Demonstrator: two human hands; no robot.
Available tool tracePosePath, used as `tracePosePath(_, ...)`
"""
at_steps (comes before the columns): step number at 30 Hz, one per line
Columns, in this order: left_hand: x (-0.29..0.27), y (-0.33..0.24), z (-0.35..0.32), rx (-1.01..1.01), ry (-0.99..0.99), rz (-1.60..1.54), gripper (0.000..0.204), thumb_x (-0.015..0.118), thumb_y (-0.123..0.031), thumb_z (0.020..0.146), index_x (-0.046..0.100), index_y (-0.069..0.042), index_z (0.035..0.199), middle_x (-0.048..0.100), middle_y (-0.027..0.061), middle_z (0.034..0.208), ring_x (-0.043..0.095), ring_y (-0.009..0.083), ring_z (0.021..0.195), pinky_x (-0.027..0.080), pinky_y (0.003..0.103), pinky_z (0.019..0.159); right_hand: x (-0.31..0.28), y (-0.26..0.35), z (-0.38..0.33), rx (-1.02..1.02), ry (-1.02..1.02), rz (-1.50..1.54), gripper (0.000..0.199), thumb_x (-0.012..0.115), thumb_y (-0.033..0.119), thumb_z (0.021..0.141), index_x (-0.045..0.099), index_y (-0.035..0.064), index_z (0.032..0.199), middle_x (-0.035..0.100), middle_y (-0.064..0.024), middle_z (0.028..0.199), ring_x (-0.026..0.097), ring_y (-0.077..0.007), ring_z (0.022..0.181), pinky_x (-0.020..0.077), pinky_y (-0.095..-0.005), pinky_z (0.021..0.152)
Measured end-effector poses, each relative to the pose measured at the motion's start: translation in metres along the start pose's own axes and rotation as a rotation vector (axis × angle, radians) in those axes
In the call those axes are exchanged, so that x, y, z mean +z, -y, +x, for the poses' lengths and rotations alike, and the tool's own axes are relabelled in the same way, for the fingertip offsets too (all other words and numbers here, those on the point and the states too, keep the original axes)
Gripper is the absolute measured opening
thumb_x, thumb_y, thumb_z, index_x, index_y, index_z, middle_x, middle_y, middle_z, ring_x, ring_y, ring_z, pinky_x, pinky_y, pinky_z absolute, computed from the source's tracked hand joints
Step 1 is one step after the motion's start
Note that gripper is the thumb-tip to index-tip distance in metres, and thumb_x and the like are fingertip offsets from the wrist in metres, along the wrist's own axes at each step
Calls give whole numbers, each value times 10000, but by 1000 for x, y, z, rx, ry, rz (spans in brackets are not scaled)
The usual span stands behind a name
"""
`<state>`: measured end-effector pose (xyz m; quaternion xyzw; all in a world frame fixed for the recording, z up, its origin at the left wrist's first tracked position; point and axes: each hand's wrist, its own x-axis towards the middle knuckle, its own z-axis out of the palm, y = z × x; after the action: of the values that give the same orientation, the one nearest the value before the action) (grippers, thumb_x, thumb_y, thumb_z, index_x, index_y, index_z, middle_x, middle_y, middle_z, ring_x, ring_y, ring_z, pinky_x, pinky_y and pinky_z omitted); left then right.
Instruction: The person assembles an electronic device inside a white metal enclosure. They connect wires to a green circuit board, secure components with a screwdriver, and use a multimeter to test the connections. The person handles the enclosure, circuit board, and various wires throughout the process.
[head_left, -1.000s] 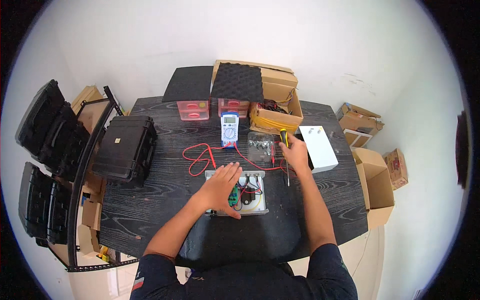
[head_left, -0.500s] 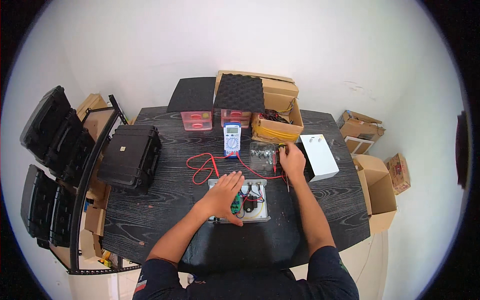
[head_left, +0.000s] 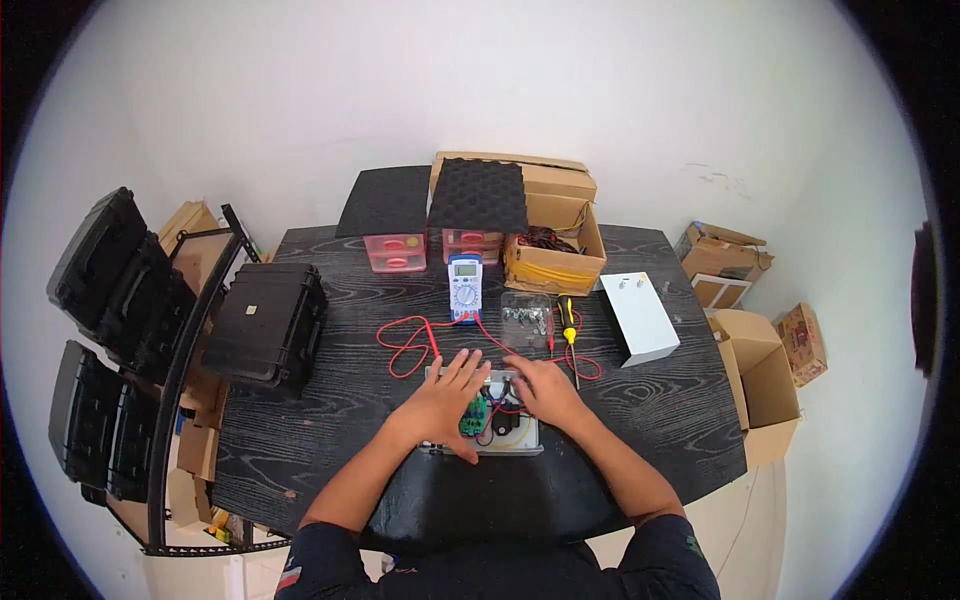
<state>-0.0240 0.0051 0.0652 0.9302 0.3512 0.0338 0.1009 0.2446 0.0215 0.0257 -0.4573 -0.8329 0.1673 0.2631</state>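
Note:
A shallow grey metal case lies on the table in front of me, with a green circuit board, a black round part and coloured wires inside. My left hand spreads flat across its left half, fingers over the far wall and thumb at the near wall. At the far wall, towards the right, my right hand has its fingers bent together; whatever is between the fingertips is hidden. A screwdriver with a yellow and black handle lies on the table beyond the right hand.
Behind the case are a blue-and-white multimeter with red leads and a clear tray of small metal parts. A white metal cover stands right. Further back are foam-topped drawers and a cardboard box; a black hard case sits left.
My right hand has let go of the screwdriver, leaving it on the table, and moved left and nearer to the case's far wall. My left hand stays on the case.

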Motion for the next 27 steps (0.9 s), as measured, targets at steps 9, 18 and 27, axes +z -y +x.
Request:
tracePosePath(9, -26, 21, -13, -73, -61, 115, 1534, 891, -713, 473, 217, -33, 1672, 245, 184, 1735, 169, 387, 1621, 177, 695, 1253, -21, 38, -52, 69, -86, 52, 549, 670, 74, 882, 551, 13, 1415, 690, -232, 1088, 705, -397, 944, 560, -491, 837)
tracePosePath(18, 2, 55, -30, -178, -180, 86, 999, 809, -541, 799, 440, -21, 1568, 526, 142, 1582, 383, 315, 1548, 132, 775, 1217, -21, 96, -87, 285, 200, 302, 713, 749, 194, 931, 414, 53, 1545, 726, -171, 821, 734, -343, 684, 585, -441, 645)
tracePosePath(27, -5, 36, -40, -110, 137, -216, 713, 670, -178, 892, 440, 26, 1536, 501, 249, 1567, 434, 381, 1509, 294, 685, 1225, -19, 105, -89, 173, 404, 434, 664, 738, 189, 949, 452, 95, 1542, 761, -135, 965, 744, -253, 673, 603, -386, 651)
